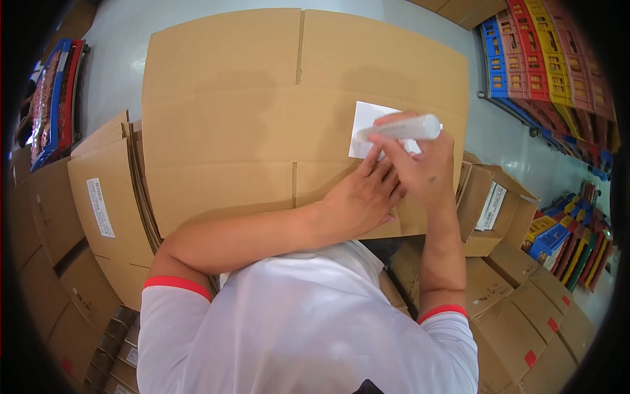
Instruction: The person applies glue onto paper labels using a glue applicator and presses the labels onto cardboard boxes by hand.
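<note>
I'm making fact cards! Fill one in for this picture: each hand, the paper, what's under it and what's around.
Right hand: gripping a pale tube over the paper
Left hand: laid flat, fingers near the paper
White paper: partly hidden by the right hand and tube
Under the paper: big cardboard sheet
Around: coloured crates, cardboard boxes

Shirt (pixel 308 315), one: white, short-sleeved, at six o'clock. Left sleeve (pixel 174 322), near eight o'clock; right sleeve (pixel 449 341), near five: each white, edged with a narrow red band (pixel 177 282).
</note>
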`<state>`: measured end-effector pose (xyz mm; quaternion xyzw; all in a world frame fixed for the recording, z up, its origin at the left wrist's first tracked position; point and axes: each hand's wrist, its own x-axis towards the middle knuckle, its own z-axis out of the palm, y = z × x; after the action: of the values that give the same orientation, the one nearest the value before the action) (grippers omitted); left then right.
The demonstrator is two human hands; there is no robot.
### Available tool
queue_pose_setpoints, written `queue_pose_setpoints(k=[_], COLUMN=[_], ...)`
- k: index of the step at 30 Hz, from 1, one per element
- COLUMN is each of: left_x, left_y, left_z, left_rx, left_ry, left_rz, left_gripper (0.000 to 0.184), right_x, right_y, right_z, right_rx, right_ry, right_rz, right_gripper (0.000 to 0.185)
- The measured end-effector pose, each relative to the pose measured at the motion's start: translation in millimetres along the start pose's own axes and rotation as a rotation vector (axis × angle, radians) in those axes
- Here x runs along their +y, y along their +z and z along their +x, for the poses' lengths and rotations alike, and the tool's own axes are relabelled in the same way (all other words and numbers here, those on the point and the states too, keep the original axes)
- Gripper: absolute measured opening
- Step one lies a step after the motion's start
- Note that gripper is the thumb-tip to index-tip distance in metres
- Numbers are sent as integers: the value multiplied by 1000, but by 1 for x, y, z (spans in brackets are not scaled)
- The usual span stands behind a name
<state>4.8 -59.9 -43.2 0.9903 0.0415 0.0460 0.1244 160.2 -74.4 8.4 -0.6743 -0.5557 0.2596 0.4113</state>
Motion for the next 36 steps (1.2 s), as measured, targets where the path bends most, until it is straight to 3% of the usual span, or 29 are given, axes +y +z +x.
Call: queue_pose_setpoints(k=[3, 5, 7, 9, 13, 16, 18, 20, 28, 31, 36], left_x=[0, -1, -2, -3, -2, -6, -9, -8, -10, -12, -11], left_y=[-4, -3, -2, -1, 8, -8, -13, -7, -13, -11, -10], left_z=[2, 2, 2, 2, 0, 9, 15, 18, 19, 19, 22], left_rx=[-57, 89, 85, 82, -4, -8, -20, 125, 0, 7, 90], left_ry=[9, -23, -21, -25, -11, -2, -2, -24, 1, -3, -23], left_rz=[8, -12, -13, -12, 8, -18, -12, 9, -30, -29, -64], left_gripper=[74, 70, 70, 69, 72, 67, 64, 60, 59, 61, 66], right_x=[4, 13, 13, 6, -13, -6, 9, 12, 16, 24, 49], right_y=[6, 7, 7, 3, 0, -2, -4, -5, 9, 5, -33], right_z=[20, 30, 30, 20, -6, -9, 1, 7, 22, 20, -1], right_rx=[121, 139, 152, 66, -64, 33, 306, 302, 202, 283, 408], right_ry=[-6, -39, -73, -60, 71, 6, 145, 137, 106, 46, 165], right_rz=[-122, -75, -27, -139, -43, -69, 136, 163, 108, 95, 108], right_gripper=[14, 13, 12, 12, 13, 15, 17, 17, 21, 17, 16])
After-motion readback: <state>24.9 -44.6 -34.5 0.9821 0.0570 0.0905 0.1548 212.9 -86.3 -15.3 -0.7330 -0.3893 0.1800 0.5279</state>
